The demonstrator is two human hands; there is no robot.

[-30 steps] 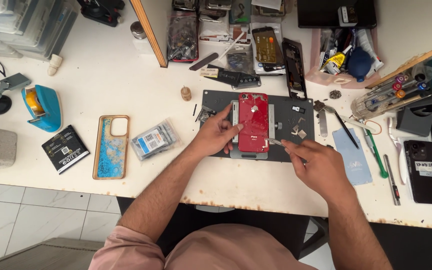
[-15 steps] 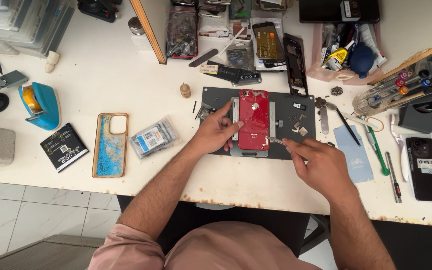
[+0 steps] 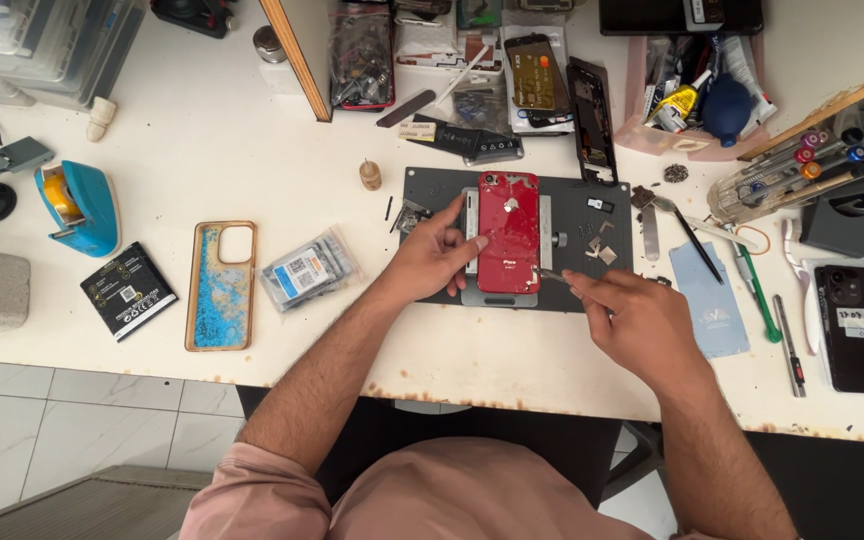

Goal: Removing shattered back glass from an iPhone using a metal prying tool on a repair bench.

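At centre, left hand (image 3: pixel 432 258) steadies the red phone (image 3: pixel 508 232) with spread fingers; right hand (image 3: pixel 632 318), at four o'clock, pinches a thin tool (image 3: pixel 552 276) against its edge.

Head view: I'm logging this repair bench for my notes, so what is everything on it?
red phone: 1, red, back up, clamped in a holder mid-bench
holder: 1, grey, on the dark mat
mat: 1, dark grey, bench centre
phone case: 1, blue and tan, left of mat
tape dispenser: 1, blue, far left
black phone: 1, black, far right
blue cloth: 1, pale blue, right of mat
bench: 1, white
left hand: fingers on the phone's left edge
right hand: holds a thin tool at the phone's lower right corner
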